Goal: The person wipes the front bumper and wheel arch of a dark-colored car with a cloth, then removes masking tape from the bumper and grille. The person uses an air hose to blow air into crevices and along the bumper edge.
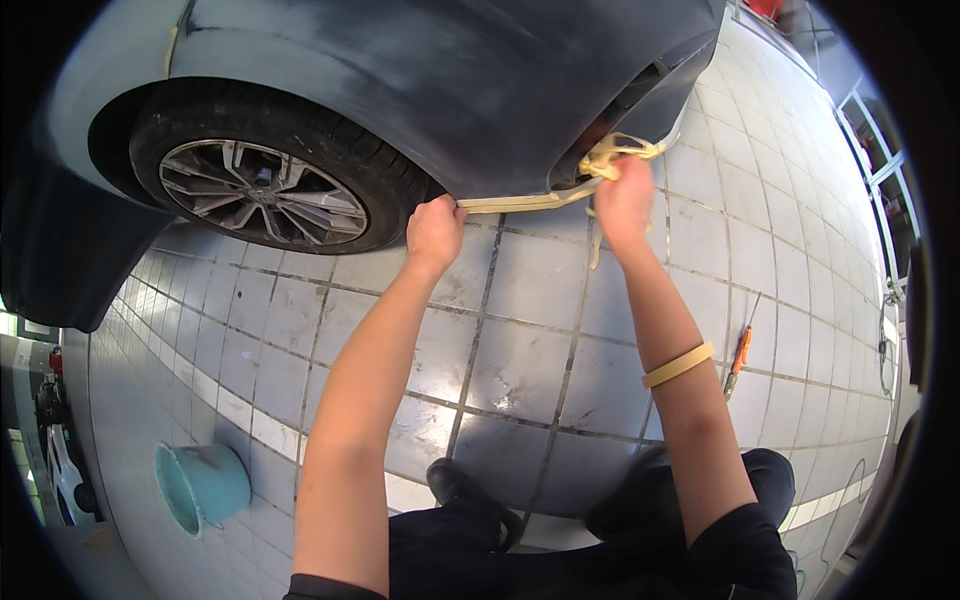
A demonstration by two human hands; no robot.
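Observation:
A car's bumper, its surface a patchy dull grey, spans the top of the view. Pale yellow masking tape runs along the bumper's lower edge. At the strip's wheel-side end my left hand pinches the tape against the edge, its fingertips partly hidden. My right hand, blurred, is closed around a crumpled bunch of masking tape by the opening in the bumper's corner. Loose tape tails hang below that hand. A roll of masking tape circles my right forearm.
The front wheel with its alloy rim is at upper left. On the tiled floor lie an orange-handled screwdriver-like tool at right and a tipped turquoise bucket at lower left. A metal frame stands at the far right.

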